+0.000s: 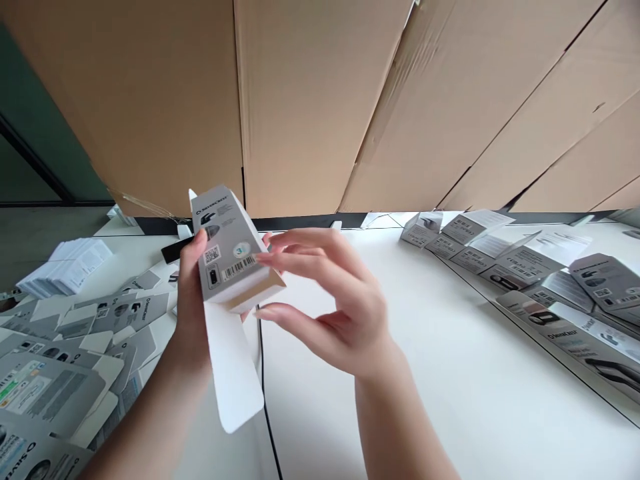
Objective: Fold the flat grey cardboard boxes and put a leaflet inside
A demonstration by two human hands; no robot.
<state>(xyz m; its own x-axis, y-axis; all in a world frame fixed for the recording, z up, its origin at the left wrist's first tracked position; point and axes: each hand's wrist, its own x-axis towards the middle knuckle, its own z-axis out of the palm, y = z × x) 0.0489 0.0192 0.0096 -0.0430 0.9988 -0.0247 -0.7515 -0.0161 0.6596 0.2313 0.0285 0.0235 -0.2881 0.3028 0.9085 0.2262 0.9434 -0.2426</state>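
A grey printed carton is held up and tilted over the table, its long white flap hanging down from the lower end. My left hand grips the carton from its left side, thumb on the printed face, the other fingers mostly hidden behind. Beside the carton's lower right edge is my right hand, thumb and fingers apart, fingertips at the open end near a cardboard-brown inner part. Whether those fingertips touch the carton is hard to tell.
Flat unfolded cartons cover the left of the white table, with a stack of folded papers behind. Assembled boxes stand at the right. A black cable runs toward the front. Large brown cardboard boxes line the back.
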